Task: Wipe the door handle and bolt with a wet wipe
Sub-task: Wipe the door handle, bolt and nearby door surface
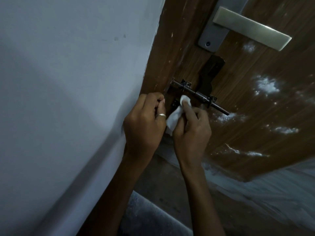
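Observation:
A dark metal sliding bolt [201, 95] runs slantwise across the brown wooden door [255, 103]. My right hand [192, 132] grips a white wet wipe [175, 116] and presses its tip with one finger against the bolt's plate, just below the rod. My left hand [144, 123], a ring on one finger, rests curled against the door frame edge beside the bolt's left end, and I see nothing in it. Above, a pale metal lever handle [252, 28] juts to the right from a grey backplate [213, 33].
A pale blue-grey wall [68, 82] fills the left side up to the door frame. White smears mark the door's lower right. Below lie a dark floor strip and a light surface [272, 193] at the lower right.

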Available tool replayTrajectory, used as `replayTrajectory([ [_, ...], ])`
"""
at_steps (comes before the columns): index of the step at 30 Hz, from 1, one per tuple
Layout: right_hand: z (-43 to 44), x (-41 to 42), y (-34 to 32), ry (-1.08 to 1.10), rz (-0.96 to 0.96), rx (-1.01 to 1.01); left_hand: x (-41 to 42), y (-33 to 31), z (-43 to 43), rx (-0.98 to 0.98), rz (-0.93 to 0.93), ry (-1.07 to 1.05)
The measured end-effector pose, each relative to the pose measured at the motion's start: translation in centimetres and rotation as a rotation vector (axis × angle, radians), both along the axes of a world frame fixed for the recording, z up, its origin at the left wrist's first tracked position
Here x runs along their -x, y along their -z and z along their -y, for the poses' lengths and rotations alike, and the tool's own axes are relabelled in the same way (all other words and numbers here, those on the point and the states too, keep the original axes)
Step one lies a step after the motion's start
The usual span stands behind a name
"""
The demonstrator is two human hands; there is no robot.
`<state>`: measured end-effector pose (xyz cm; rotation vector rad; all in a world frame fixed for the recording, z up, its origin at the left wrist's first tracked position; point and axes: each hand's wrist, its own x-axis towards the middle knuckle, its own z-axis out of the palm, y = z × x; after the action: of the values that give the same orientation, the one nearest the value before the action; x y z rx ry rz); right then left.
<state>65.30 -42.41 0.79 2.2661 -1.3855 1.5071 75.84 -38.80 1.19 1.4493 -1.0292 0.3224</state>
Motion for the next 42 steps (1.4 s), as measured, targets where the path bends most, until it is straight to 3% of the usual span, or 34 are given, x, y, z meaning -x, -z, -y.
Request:
replayTrajectory([
  [5, 0.3, -1.4, 3.9, -0.075, 0.072, -0.119, 0.1, -0.2, -0.2, -0.013, -0.010, 0.012],
  [12, 0.3, -1.0, 2.9, -0.013, 0.140, 0.023, -0.1, 0.0, -0.1, -0.003, 0.008, 0.020],
  [18, -0.9, -1.3, 4.9, -0.056, 0.107, -0.098, -0.3, -0.2, -0.2, 0.008, -0.002, 0.049],
  [24, -2.1, -2.0, 0.4, 0.000, 0.216, 0.068, -0.7, 0.6, -0.3, 0.049, 0.014, 0.095],
  [27, -2.5, -2.2, -0.7, -0.064, 0.416, -0.099, -0.6, 1.9, -0.4, 0.067, 0.140, 0.215],
  [31, -2.3, -1.8, -0.7, -0.226, 0.644, -0.432, -0.3, 3.1, 0.2, -0.056, 0.221, 0.471],
  [34, -2.2, -1.4, -0.9, -0.278, 0.566, -0.495, 0.8, 3.2, 0.3, -0.011, 0.118, 0.363],
  [39, -2.8, 0.0, -1.0, -0.171, 0.411, -0.321, 3.1, 4.5, 1.0, -0.002, -0.053, 0.159],
  [42, -2.9, 1.0, -0.5, -0.162, 0.386, -0.290, 3.3, 3.4, 2.0, 0.049, -0.047, 0.072],
])
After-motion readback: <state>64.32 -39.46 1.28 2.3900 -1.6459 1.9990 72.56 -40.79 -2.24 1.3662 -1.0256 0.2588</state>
